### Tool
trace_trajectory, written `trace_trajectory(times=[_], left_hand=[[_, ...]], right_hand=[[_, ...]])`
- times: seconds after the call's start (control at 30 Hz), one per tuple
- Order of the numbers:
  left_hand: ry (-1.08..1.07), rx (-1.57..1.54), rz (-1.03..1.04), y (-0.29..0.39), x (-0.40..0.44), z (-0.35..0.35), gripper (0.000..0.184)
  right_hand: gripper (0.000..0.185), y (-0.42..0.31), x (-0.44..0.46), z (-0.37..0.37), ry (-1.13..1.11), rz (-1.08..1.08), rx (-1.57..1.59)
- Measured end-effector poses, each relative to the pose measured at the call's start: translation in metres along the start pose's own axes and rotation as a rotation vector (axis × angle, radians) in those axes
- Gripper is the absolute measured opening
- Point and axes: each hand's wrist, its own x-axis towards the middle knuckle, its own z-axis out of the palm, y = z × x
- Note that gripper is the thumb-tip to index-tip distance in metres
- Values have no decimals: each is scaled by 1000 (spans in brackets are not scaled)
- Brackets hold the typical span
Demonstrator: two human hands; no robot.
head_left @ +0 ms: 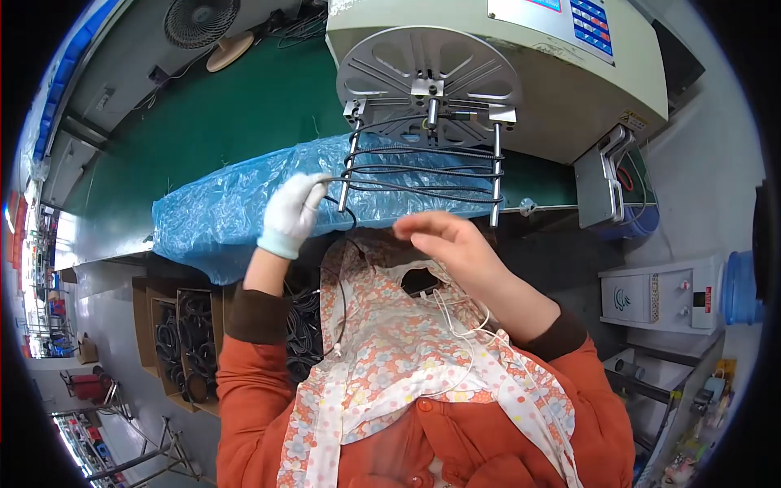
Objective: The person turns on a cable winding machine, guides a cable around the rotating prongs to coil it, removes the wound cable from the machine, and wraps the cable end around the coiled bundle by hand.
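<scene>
My left hand [291,213], in a white glove, is closed on a black cable [423,190] near the left rod of a winding machine. The cable runs in several loose loops around the two metal rods [497,175] that stick out from a round metal disc [429,69]. From my left hand a length of cable hangs down over the floral apron [382,342]. My right hand [447,240] is bare, just below the rods, with thumb and fingers apart and nothing between them.
Blue plastic sheeting [220,207] covers part of the green table [244,114]. The machine's housing [553,98] stands behind the disc. A fan [202,20] is at the upper left. Cardboard boxes [146,325] with coiled cables sit below left. A white cabinet [659,297] is at the right.
</scene>
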Motion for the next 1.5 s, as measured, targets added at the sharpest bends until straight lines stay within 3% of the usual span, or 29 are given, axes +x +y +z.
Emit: trace_trajectory(times=[0.1,0.17,0.37,0.53,0.67,0.77,0.83,0.9,0.93,1.07,1.17,1.33,1.4,1.5], left_hand=[[54,-10,-60,2,-19,35,18],[-40,-183,-290,22,-24,51,22],[36,-140,-390,28,-42,65,38],[74,-225,-472,31,-58,69,53],[336,-62,-232,11,-65,95,60],[367,119,-211,34,-64,70,53],[391,190,-199,32,-73,58,33],[302,-418,-750,49,-82,37,16],[306,-414,-760,48,-90,34,16],[352,-930,-885,35,-117,-7,18],[497,-964,-892,16,-134,-41,19],[576,-757,-1008,-5,-173,-103,17],[707,-393,-1112,-27,-205,-131,16],[612,-183,-1220,-51,-263,-177,16]], right_hand=[[30,26,36,8,155,-108,-116],[32,35,57,22,216,-340,-539],[30,46,88,26,106,-292,-655],[25,46,82,31,-53,10,-684],[23,47,90,39,65,-582,-848],[23,51,94,36,122,-500,-737],[24,50,100,34,171,-424,-628],[25,46,103,32,153,-382,-623],[25,43,103,30,141,-339,-620],[25,43,107,33,137,-248,-570],[19,52,111,38,200,-210,-446],[17,65,122,43,320,-266,-304],[17,62,123,43,332,-299,-224],[15,55,127,41,385,-403,16]])
